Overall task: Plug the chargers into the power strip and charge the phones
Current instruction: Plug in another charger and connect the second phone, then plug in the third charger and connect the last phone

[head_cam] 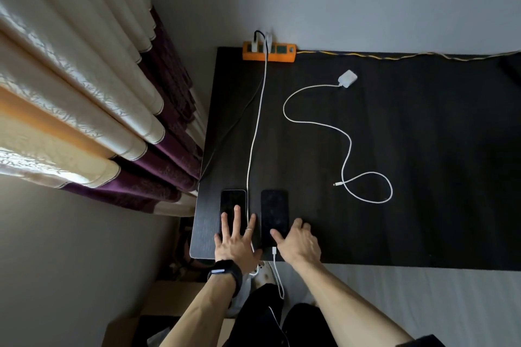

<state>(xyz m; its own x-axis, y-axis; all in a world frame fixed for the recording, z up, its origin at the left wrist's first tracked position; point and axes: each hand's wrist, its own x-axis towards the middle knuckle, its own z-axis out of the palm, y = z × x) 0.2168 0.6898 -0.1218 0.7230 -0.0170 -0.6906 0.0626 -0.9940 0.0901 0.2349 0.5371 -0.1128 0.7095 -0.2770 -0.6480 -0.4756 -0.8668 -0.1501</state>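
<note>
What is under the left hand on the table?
The left hand lies flat on the left phone, covering its near end. A white cable runs beside it; the phone's port is hidden.

Bare forearms; a black watch [225, 272] wraps the left wrist, a thin ring [248, 230] circles one left finger; dark trousers [270, 315] below.

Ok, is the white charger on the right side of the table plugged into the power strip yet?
No, the white charger lies loose on the table, apart from the orange power strip.

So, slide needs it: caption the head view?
Hands rest on two phones; one charger lies unplugged.
</note>
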